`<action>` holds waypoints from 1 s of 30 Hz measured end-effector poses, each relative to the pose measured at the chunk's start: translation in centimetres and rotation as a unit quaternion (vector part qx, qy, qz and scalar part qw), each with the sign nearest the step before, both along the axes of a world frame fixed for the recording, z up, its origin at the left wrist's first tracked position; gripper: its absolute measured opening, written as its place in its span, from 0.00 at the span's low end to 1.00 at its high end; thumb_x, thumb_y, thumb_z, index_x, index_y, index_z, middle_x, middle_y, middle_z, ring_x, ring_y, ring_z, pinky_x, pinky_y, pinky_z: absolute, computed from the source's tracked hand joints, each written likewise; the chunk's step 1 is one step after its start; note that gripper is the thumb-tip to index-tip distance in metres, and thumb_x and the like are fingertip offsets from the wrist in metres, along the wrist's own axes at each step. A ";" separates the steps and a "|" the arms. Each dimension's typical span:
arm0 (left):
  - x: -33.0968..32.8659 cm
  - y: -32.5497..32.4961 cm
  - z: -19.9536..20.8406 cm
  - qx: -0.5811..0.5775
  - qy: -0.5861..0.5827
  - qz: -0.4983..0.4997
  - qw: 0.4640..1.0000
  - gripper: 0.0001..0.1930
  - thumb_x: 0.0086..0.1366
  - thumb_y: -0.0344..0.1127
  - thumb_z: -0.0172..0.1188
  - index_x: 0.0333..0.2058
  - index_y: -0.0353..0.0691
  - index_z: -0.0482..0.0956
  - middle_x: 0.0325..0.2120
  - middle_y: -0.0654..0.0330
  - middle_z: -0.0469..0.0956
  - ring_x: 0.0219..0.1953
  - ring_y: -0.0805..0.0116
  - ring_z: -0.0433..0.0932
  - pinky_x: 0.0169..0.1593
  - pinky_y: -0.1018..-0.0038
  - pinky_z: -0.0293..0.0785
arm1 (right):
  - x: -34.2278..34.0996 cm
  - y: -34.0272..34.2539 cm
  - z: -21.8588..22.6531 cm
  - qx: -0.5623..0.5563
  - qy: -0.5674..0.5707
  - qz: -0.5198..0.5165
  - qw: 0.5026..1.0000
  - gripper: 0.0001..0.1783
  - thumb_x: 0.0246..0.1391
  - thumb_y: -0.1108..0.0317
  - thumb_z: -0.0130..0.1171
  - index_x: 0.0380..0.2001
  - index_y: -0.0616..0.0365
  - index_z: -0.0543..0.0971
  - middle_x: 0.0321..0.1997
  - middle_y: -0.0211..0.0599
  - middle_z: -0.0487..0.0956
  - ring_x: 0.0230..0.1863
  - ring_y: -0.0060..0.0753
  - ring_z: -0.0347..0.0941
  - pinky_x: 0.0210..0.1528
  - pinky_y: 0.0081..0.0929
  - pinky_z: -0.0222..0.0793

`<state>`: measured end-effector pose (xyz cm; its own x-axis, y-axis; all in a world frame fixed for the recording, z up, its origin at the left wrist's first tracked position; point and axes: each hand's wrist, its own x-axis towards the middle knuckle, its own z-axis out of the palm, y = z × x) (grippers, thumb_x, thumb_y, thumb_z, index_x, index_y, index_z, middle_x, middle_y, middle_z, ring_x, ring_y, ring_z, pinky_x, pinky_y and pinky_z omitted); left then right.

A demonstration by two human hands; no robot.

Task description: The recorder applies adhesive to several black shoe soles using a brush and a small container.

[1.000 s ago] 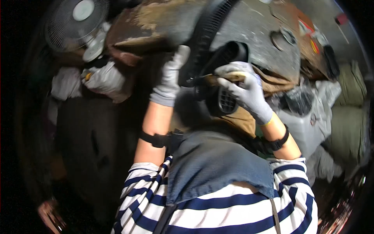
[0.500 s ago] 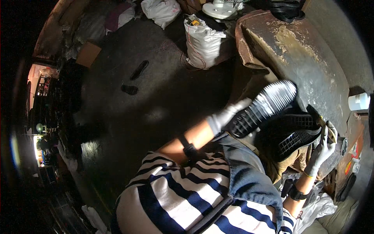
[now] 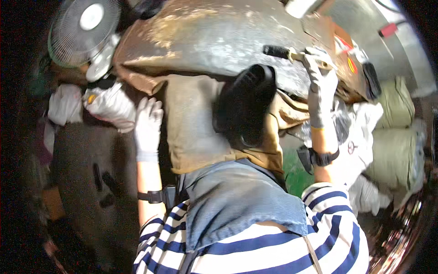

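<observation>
My left hand point(image 3: 148, 125), in a pale glove, is held beside my left thigh with its fingers extended and nothing in it. In my gloved right hand point(image 3: 321, 80) is a brush point(image 3: 277, 51) with dark bristles and a pale handle, held over the worn, stained work surface point(image 3: 237, 41). Black shoe soles point(image 3: 246, 107) lie stacked on my lap, over a brown cloth point(image 3: 191, 118); blur hides how many there are. Dark soles point(image 3: 108, 180) also rest on the floor at the left.
A standing fan point(image 3: 84, 34) is at the far left, with white sacks point(image 3: 109, 105) below it. A white container point(image 3: 301, 7) sits at the back. To the right are plastic bags point(image 3: 360, 132) and green bundles point(image 3: 392, 146). A cardboard piece point(image 3: 54, 203) lies at lower left.
My left hand has let go of the sole it held, and a third dark shape now lies on the floor. The view has swung right. My right hand still holds the brush.
</observation>
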<state>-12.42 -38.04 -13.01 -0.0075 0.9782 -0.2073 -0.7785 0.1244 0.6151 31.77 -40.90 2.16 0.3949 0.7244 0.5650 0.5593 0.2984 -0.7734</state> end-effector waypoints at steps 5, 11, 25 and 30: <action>16.7 0.6 3.2 0.529 0.604 -0.136 0.580 0.26 0.53 0.19 0.50 0.49 0.49 0.81 0.58 0.49 0.72 0.59 0.50 0.71 0.62 0.63 0.68 | 7.6 -0.7 -0.7 0.103 -0.080 -0.043 0.991 0.11 0.61 0.68 0.59 0.43 0.63 0.79 0.42 0.33 0.80 0.42 0.24 0.74 0.50 0.24 0.70; 20.3 1.7 2.9 0.606 0.705 -0.107 0.352 0.18 0.51 0.32 0.62 0.41 0.62 0.84 0.62 0.55 0.68 0.63 0.45 0.63 0.63 0.42 0.57 | 14.9 0.5 -0.8 0.001 -0.054 -0.138 0.989 0.06 0.53 0.67 0.65 0.34 0.53 0.85 0.33 0.37 0.83 0.41 0.28 0.78 0.47 0.27 0.73; 16.7 6.5 11.6 0.245 0.598 -0.206 0.735 0.10 0.67 0.30 0.58 0.46 0.35 0.75 0.40 0.58 0.78 0.46 0.69 0.73 0.51 0.72 0.69 | 22.5 6.0 -8.0 -0.168 -0.247 -0.232 0.926 0.12 0.53 0.51 0.61 0.34 0.44 0.83 0.36 0.31 0.83 0.47 0.37 0.75 0.57 0.40 0.57; 18.1 6.0 11.6 0.154 0.323 -0.277 0.892 0.24 0.65 0.29 0.63 0.57 0.28 0.67 0.47 0.59 0.78 0.48 0.74 0.75 0.57 0.78 0.67 | 23.2 5.9 -7.1 -0.094 -0.019 -0.252 0.963 0.15 0.53 0.53 0.61 0.36 0.50 0.86 0.38 0.38 0.85 0.43 0.40 0.80 0.51 0.34 0.70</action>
